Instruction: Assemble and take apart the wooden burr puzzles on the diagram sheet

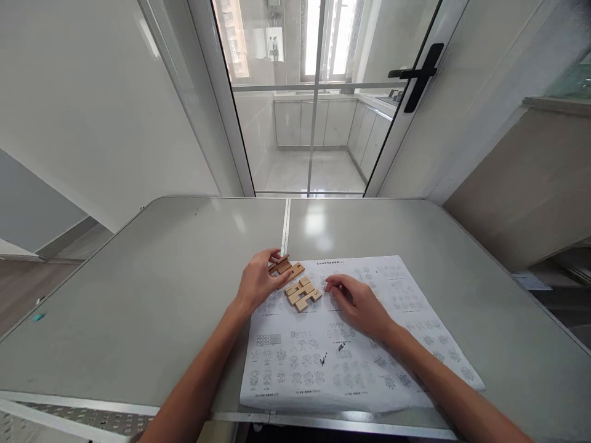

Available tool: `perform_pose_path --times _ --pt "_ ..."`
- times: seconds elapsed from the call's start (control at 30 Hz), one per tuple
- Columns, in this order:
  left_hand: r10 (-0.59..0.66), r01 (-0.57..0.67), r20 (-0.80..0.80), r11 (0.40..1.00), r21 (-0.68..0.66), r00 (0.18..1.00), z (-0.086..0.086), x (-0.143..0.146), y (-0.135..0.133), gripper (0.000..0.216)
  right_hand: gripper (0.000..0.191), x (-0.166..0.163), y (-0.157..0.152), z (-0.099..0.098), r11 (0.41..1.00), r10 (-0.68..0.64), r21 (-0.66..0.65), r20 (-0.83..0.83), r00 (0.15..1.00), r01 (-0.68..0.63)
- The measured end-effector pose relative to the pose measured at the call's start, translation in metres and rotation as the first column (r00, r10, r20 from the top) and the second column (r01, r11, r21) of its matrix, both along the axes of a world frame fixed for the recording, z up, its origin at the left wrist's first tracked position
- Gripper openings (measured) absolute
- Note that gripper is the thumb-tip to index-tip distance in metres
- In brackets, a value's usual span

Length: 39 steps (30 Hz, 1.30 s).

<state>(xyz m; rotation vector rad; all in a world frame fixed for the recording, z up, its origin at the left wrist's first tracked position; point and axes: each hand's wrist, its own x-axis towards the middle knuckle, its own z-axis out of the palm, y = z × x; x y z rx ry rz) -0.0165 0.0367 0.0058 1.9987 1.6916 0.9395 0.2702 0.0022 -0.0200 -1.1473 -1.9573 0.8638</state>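
Observation:
Several notched wooden puzzle pieces (303,293) lie side by side on a printed instruction sheet (351,344) in the middle of a grey table (152,295). My left hand (259,280) is closed in a pinch on a darker wooden piece (279,265), lifted slightly above another light piece (292,272) at the sheet's top left corner. My right hand (357,301) rests on the sheet just right of the grouped pieces, fingers loosely curled and pointing toward them, holding nothing.
The table has a centre seam (286,221) and a metal front edge. Behind it stands a glass sliding door with a black handle (418,74). A counter (530,178) rises to the right. A small teal item (39,317) lies at the table's left edge.

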Motion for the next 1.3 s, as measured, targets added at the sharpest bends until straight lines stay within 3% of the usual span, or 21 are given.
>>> perform_pose_path --times 0.8,1.3 --pt "-0.008 0.009 0.047 1.000 -0.010 0.999 -0.0026 -0.0020 0.0020 0.054 0.023 -0.0008 0.0013 -0.0007 1.000 -0.010 0.012 0.002 1.000 0.010" --pt "0.004 -0.004 -0.004 1.000 0.010 1.000 -0.0004 -0.0015 0.0011 0.050 0.024 -0.0013 0.0001 -0.0021 1.000 -0.012 -0.009 -0.010 1.000 0.012"
